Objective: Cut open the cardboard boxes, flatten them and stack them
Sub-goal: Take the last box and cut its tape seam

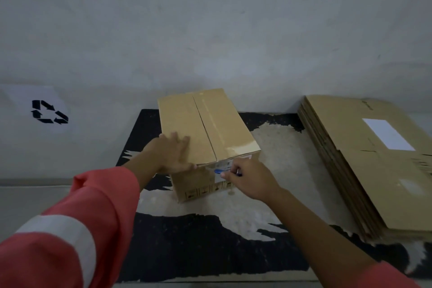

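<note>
1. A taped box (205,128) is being handled on a black-and-white mat (210,248), near a stack (374,166) of flattened boxes to its right.
2. Its top is being pressed by the left hand (175,154), fingers straight and flat.
3. A blue cutter (219,171) is being gripped by the curled right hand (247,180), at the box's near face, below the seam.

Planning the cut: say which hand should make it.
Right. The right hand holds the blue cutter at the box, just under its top edge; the left hand lies flat on top, steadying it.
</note>
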